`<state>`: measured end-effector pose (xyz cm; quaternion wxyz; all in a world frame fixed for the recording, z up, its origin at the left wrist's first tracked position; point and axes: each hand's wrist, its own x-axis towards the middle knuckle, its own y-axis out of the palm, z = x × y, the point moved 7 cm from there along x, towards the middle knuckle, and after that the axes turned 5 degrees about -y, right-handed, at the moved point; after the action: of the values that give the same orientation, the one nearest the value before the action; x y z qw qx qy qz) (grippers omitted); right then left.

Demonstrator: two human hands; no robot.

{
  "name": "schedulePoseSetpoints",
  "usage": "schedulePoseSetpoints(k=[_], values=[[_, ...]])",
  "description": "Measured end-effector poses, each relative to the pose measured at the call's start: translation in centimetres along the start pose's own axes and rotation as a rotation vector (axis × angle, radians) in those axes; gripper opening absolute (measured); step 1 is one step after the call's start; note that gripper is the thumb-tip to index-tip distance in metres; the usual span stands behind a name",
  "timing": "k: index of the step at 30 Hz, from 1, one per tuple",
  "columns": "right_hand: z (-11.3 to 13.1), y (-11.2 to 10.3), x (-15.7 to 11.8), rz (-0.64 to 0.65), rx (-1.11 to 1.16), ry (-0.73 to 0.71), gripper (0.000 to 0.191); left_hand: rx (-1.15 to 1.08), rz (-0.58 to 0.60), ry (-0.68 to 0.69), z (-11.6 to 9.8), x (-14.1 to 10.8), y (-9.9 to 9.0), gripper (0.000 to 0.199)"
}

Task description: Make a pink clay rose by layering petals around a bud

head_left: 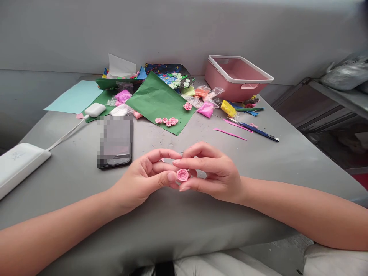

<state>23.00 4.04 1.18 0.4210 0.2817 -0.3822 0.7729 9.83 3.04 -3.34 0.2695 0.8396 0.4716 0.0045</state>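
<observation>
A small pink clay rose [182, 175] is held between both hands above the front of the grey table [155, 222], its spiral of petals facing up. My left hand [151, 172] has its thumb and fingers closed on the rose's left side. From the right, my right hand [211, 170] grips it too, with the thumb below and the fingers above. Behind the hands, several finished pink roses [173, 121] lie near the front corner of a green sheet [156, 97], and another pink rose [187, 106] sits at its right edge.
A phone [115, 142] lies left of the hands; a white power bank [23, 165] with a cable is further left. Pink tools [230, 134] and blue-handled tweezers [258, 131] lie at right. Bagged clay [206, 109] and a pink basket [235, 78] stand behind.
</observation>
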Motion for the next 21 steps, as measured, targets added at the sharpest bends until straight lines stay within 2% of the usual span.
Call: schedulePoseSetpoints(k=[4, 8, 14, 17, 21], values=[[0.11, -0.03, 0.07, -0.007, -0.023, -0.012, 0.018, -0.001, -0.002, 0.007, 0.03, -0.07, -0.06, 0.023], [0.00, 0.02, 0.08, -0.020, -0.014, 0.019, 0.022, -0.009, -0.009, 0.002, 0.05, -0.04, -0.04, 0.028], [0.28, 0.18, 0.13, 0.031, -0.006, -0.017, 0.024, -0.005, -0.001, -0.007, 0.07, -0.03, 0.11, 0.020], [0.31, 0.07, 0.16, 0.010, -0.010, -0.025, 0.019, 0.000, 0.002, 0.004, -0.01, 0.00, 0.13, 0.023], [-0.07, 0.20, 0.04, -0.012, 0.011, 0.020, 0.024, -0.004, -0.008, 0.020, -0.12, 0.07, 0.11, 0.025]])
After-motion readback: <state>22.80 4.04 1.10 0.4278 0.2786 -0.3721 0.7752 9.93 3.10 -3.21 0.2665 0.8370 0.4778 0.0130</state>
